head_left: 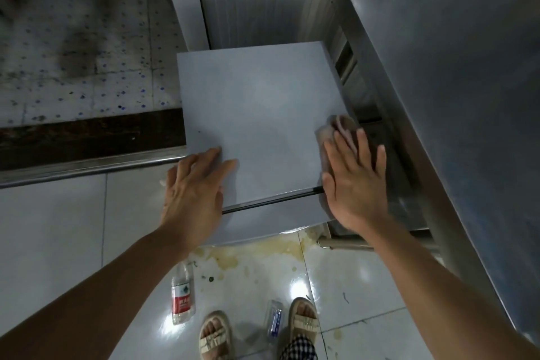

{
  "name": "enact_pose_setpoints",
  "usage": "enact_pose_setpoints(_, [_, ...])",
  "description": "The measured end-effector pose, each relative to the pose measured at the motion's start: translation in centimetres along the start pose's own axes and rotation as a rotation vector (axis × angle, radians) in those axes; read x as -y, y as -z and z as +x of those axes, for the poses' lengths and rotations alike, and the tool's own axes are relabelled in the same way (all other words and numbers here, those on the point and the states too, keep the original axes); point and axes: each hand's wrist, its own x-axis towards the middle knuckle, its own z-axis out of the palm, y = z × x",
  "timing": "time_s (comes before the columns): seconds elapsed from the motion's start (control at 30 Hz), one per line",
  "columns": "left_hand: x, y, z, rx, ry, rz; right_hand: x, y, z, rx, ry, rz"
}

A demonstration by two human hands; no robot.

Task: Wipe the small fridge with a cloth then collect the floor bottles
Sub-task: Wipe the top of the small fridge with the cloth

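Observation:
The small grey fridge [257,114] stands below me, its flat top facing the camera. My right hand [355,181] lies flat on a pinkish cloth [336,128] at the top's near right corner, fingers spread. My left hand [194,187] rests flat on the near left corner with nothing in it. On the floor, a clear bottle with a red label [182,295] lies left of my feet. A second clear bottle with a blue label [274,318] lies between my sandalled feet.
A tall steel counter [455,82] runs along the right, close against the fridge. A metal threshold rail [87,166] and a dirty spotted floor [81,52] lie to the left. Yellow stains [263,251] mark the glossy tiles in front of the fridge.

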Motion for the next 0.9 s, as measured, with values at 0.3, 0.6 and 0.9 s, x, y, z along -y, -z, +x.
enact_pose_setpoints(0.3, [1.0, 0.4, -1.6, -0.046, 0.122, -0.211, 11.2, 0.1, 0.1, -0.018, 0.063, 0.259])
enact_pose_setpoints(0.6, [3.0, 2.2, -2.8, 0.004, 0.194, -0.428, 11.7, -0.1, -0.6, -0.130, 0.351, 0.244])
enact_pose_setpoints(0.9, [4.7, 3.0, -4.7, 0.001, 0.197, -0.404, 11.3, -0.2, 0.3, -0.100, -0.126, 0.208])
